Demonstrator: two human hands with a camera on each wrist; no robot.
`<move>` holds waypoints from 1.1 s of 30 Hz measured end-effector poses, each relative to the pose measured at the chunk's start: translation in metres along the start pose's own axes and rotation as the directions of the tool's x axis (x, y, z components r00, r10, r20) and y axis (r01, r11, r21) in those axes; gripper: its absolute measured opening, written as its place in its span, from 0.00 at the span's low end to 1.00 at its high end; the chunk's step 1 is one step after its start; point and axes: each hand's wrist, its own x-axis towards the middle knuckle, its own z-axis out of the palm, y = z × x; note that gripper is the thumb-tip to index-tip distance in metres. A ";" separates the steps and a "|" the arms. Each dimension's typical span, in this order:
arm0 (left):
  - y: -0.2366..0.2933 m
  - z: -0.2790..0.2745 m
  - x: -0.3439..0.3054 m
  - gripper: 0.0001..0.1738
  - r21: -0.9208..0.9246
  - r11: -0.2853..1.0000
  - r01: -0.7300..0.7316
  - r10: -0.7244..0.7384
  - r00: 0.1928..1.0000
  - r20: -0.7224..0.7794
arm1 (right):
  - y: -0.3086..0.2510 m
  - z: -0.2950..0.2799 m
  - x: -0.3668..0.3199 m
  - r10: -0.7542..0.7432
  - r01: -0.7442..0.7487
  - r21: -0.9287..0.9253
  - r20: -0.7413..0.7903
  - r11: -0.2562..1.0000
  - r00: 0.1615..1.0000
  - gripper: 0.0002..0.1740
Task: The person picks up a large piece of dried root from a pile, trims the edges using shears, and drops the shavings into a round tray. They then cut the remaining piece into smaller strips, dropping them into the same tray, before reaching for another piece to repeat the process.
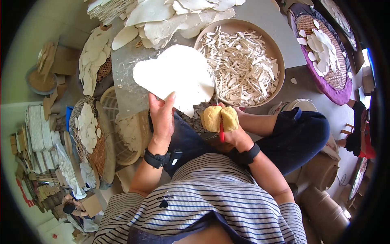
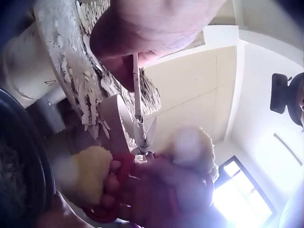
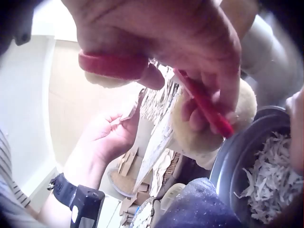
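My left hand (image 1: 162,118) pinches the lower edge of a large, thin white sheet (image 1: 178,77) with an irregular outline, thumb on top. In the left wrist view the sheet (image 2: 137,88) shows nearly edge-on under that hand (image 2: 152,28). With my right hand (image 1: 237,134) I grip scissors (image 1: 222,133), their red handles wrapped in yellow foam padding (image 1: 211,118). The blades reach along the right edge of the sheet. Seen from the right wrist, the fingers curl through the red handles (image 3: 204,104), with foam around them.
A round tray (image 1: 280,87) heaped with white strips stands on the grey table (image 1: 130,91), beside stacked white sheets (image 1: 162,20). A dark basin (image 3: 223,161) with more strips sits below my hands. Woven trays (image 1: 345,87) of white pieces stand at both sides.
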 end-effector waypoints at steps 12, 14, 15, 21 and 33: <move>0.011 -0.021 0.017 0.25 0.095 0.994 0.055 -0.062 0.996 0.064 | -0.010 0.003 -0.005 0.096 -0.096 0.445 0.022 0.890 0.995 0.10; 0.014 -0.025 0.018 0.24 0.107 0.991 0.082 -0.091 0.992 0.083 | -0.002 0.002 -0.006 0.096 -0.102 0.420 0.037 0.902 0.995 0.08; 0.015 -0.026 0.018 0.24 0.112 0.989 0.095 -0.105 0.990 0.091 | -0.001 0.002 -0.006 0.091 -0.098 0.423 0.035 0.901 0.995 0.08; 0.038 -0.040 0.026 0.26 -0.106 0.954 0.280 -0.261 0.951 0.168 | -0.024 -0.001 -0.004 0.185 -0.240 0.683 0.154 0.690 0.971 0.09; 0.085 -0.043 0.044 0.06 0.177 0.966 -0.188 0.108 0.918 0.381 | -0.056 -0.017 -0.010 -0.039 -0.073 0.226 0.454 0.971 0.890 0.27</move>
